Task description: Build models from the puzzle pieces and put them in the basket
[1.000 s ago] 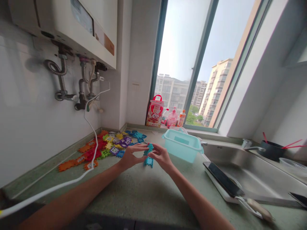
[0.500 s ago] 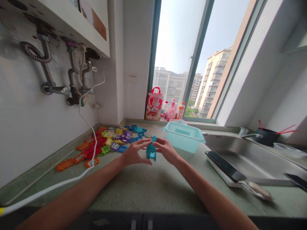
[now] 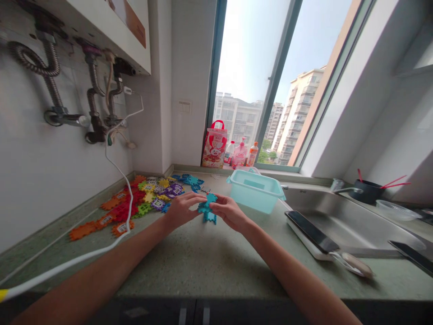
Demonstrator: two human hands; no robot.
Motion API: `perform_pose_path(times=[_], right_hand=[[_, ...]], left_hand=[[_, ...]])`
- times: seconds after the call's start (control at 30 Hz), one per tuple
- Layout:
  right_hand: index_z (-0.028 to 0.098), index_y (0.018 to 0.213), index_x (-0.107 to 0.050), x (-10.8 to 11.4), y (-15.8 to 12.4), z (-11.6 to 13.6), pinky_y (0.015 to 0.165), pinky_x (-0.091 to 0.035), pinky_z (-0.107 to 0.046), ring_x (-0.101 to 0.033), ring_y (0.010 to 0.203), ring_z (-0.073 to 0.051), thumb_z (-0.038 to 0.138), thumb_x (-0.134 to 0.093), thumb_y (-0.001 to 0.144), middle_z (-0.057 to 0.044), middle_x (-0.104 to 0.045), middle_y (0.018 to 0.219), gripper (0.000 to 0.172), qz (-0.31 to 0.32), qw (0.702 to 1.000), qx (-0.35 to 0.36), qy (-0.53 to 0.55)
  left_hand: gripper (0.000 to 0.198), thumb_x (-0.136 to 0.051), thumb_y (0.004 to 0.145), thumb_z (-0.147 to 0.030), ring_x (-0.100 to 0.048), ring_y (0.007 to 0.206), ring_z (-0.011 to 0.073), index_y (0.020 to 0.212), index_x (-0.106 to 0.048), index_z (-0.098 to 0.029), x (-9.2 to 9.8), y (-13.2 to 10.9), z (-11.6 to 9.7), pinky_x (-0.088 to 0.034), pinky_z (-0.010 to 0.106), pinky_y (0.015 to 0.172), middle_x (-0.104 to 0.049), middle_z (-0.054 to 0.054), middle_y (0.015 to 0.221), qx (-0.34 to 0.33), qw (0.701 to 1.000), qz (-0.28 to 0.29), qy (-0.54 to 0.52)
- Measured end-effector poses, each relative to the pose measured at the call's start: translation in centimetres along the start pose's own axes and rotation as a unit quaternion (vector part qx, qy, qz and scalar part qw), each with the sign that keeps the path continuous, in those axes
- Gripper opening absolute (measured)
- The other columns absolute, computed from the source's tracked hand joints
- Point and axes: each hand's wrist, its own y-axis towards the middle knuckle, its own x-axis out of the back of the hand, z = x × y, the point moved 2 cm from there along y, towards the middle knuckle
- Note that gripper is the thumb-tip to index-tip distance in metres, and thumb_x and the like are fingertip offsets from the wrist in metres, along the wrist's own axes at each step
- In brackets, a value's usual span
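Observation:
Joined teal interlocking building tiles (image 3: 210, 216) with notched edges are held above the counter, between my two hands. My left hand (image 3: 184, 206) grips their left side, its fingers curled over the top and the thumb beneath. On the other side, my right hand (image 3: 230, 211) pinches them, thumb across the front face; the other fingers are partly hidden behind. To the left lies a pile of similar tiles: red ones (image 3: 123, 211), orange ones (image 3: 83, 229), purple ones (image 3: 158, 204) and blue ones (image 3: 192, 180), with some yellow and green among them.
A light-teal plastic bin (image 3: 252, 198) stands behind my right hand, beside the steel sink (image 3: 338, 219). A dark flat slab (image 3: 311, 231) lies along the sink's front left edge. A white cable (image 3: 130, 198) crosses the tile pile. Bottles (image 3: 239, 155) line the windowsill.
The teal tiles have turned, showing more of their broad face. My left thumb and fingers have come closer together around them. The whole view has shifted slightly.

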Motion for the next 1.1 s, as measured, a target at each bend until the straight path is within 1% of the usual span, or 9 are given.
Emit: perform_pose_path(times=[0.1, 0.2, 0.37, 0.5, 0.63, 0.73, 0.83, 0.97, 1.1], right_hand=[[0.021, 0.127, -0.074, 0.0, 0.0, 0.1, 0.085, -0.055, -0.032, -0.074, 0.089, -0.019, 0.033, -0.098, 0.062, -0.007, -0.079, 0.113, 0.07, -0.016, 1.0, -0.013, 0.003], [0.021, 0.128, -0.073, 0.0, -0.1, 0.3, 0.089, -0.055, -0.035, -0.075, 0.094, -0.021, 0.035, -0.097, 0.064, -0.008, -0.078, 0.118, 0.069, -0.006, 1.0, -0.01, -0.011], [0.023, 0.132, -0.072, 0.1, -0.2, 0.6, 0.097, -0.053, -0.038, -0.074, 0.105, -0.023, 0.033, -0.096, 0.067, -0.01, -0.077, 0.124, 0.07, 0.045, 0.998, 0.02, -0.042], [0.024, 0.133, -0.071, 0.0, 0.0, 0.6, 0.097, -0.054, -0.039, -0.074, 0.103, -0.023, 0.032, -0.094, 0.069, -0.008, -0.078, 0.12, 0.069, 0.053, 0.995, 0.038, -0.074], [0.023, 0.137, -0.068, 0.2, 0.1, 0.6, 0.098, -0.054, -0.039, -0.074, 0.103, -0.024, 0.033, -0.093, 0.07, -0.009, -0.078, 0.12, 0.072, 0.048, 0.996, 0.026, -0.07], [0.021, 0.14, -0.065, 0.8, 0.1, 0.8, 0.096, -0.054, -0.038, -0.075, 0.102, -0.024, 0.03, -0.092, 0.069, -0.01, -0.078, 0.12, 0.076, 0.04, 0.998, 0.01, -0.054], [0.02, 0.143, -0.062, 1.5, -0.1, 1.0, 0.094, -0.054, -0.038, -0.076, 0.101, -0.025, 0.029, -0.092, 0.068, -0.011, -0.078, 0.117, 0.081, 0.059, 0.997, -0.028, -0.041], [0.017, 0.142, -0.063, 1.4, -0.4, 1.2, 0.093, -0.054, -0.038, -0.075, 0.105, -0.027, 0.033, -0.093, 0.067, -0.012, -0.079, 0.112, 0.082, 0.095, 0.992, -0.07, -0.051], [0.018, 0.142, -0.064, 0.6, -0.5, 1.2, 0.093, -0.054, -0.04, -0.074, 0.105, -0.027, 0.037, -0.094, 0.066, -0.011, -0.079, 0.112, 0.083, 0.103, 0.991, -0.044, -0.068]], left_hand=[[0.011, -0.075, 0.093, -0.027, -0.073, 0.095, 0.0186, 0.104, -0.075, -0.025, 0.0, -0.1, 0.1, -0.06, 0.029, 0.084, -0.078, 0.004, 0.102, 0.0, 1.0, 0.009, 0.006], [0.007, -0.072, 0.095, -0.03, -0.068, 0.078, 0.0141, 0.097, -0.073, -0.024, 0.0, -0.1, 0.1, -0.055, 0.023, 0.069, -0.072, 0.002, 0.089, 0.006, 1.0, 0.01, 0.009], [0.024, -0.071, 0.097, -0.039, -0.058, 0.062, 0.0099, 0.082, -0.065, -0.021, 0.1, 0.1, 0.0, -0.048, 0.02, 0.058, -0.061, -0.002, 0.074, 0.014, 1.0, -0.01, 0.012], [0.03, -0.07, 0.098, -0.041, -0.055, 0.057, 0.0082, 0.078, -0.061, -0.021, 0.0, 0.1, -0.1, -0.046, 0.019, 0.057, -0.059, -0.003, 0.073, 0.008, 1.0, -0.005, 0.014], [0.022, -0.075, 0.094, -0.042, -0.061, 0.062, 0.0096, 0.091, -0.068, -0.022, 0.2, 0.1, -0.3, -0.052, 0.02, 0.061, -0.066, -0.001, 0.08, -0.007, 1.0, 0.017, -0.001], [0.035, -0.081, 0.088, -0.04, -0.071, 0.081, 0.0158, 0.117, -0.07, -0.023, 0.4, 0.2, -0.7, -0.059, 0.024, 0.073, -0.074, 0.005, 0.099, -0.03, 0.997, 0.066, -0.034], [0.042, -0.075, 0.092, -0.029, -0.074, 0.095, 0.0187, 0.133, -0.067, -0.025, 0.3, 0.1, -1.0, -0.061, 0.028, 0.085, -0.077, 0.008, 0.11, -0.048, 0.992, 0.098, -0.067], [0.049, -0.081, 0.089, -0.036, -0.074, 0.079, 0.0154, 0.134, -0.068, -0.026, 0.0, -0.2, -1.2, -0.06, 0.023, 0.072, -0.078, 0.003, 0.092, -0.036, 0.994, 0.068, -0.082], [0.057, -0.084, 0.085, -0.04, -0.07, 0.072, 0.0139, 0.137, -0.066, -0.026, 0.0, -0.4, -1.4, -0.059, 0.023, 0.068, -0.074, 0.001, 0.085, -0.029, 0.996, 0.054, -0.065]])
